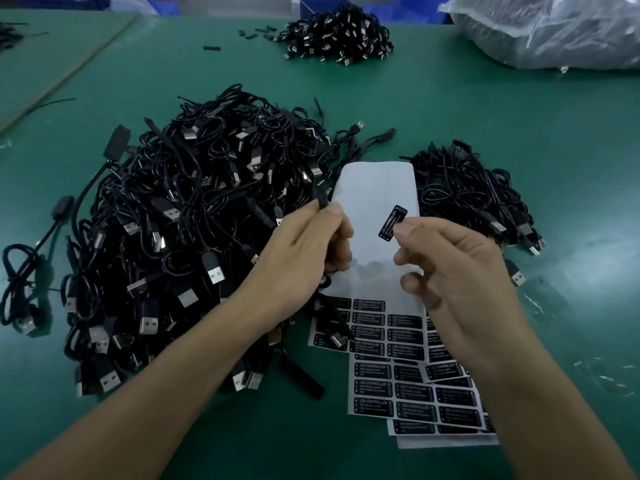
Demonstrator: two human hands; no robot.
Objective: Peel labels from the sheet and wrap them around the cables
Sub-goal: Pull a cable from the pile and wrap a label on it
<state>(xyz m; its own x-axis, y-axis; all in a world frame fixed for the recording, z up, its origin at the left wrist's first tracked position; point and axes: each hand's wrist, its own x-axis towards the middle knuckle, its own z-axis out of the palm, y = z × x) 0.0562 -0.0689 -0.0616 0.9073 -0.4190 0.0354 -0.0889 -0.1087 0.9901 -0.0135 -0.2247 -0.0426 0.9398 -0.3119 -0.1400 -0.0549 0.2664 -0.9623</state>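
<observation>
Where the long white label sheet [377, 188] lies lengthways on the green work table [519, 109], we see two bare hands held just above its middle. The right hand [446, 271] pinches a small black rectangular sticker label [392, 223] between thumb and forefinger, with the other fingers loosely curled. The label stands tilted, clear of the sheet. White print along its length reads LED CONTROLLER, and there are finer lines we cannot read.

The left hand [311, 247], at the sheet's left edge, grips a thin black cable [321, 199] between thumb and fingers, and the cable's end pokes up past the thumb.

The sheet's far half is bare white backing. Its near half carries rows of the same black labels, and more sheets fan out beneath its near end.

Left of the sheet and touching it lies a large tangled heap of black USB cables [180, 220] with silver plugs. Right of the sheet lies a smaller heap [467, 188]. Well beyond the sheet sits a third heap [339, 32]. Beyond it and to the right is a crumpled clear plastic bag [554, 32], cut off by the frame.

The left hand hides the held cable's lower run, so we cannot tell which strand it joins. The right forearm covers part of the sheets' right edge.
</observation>
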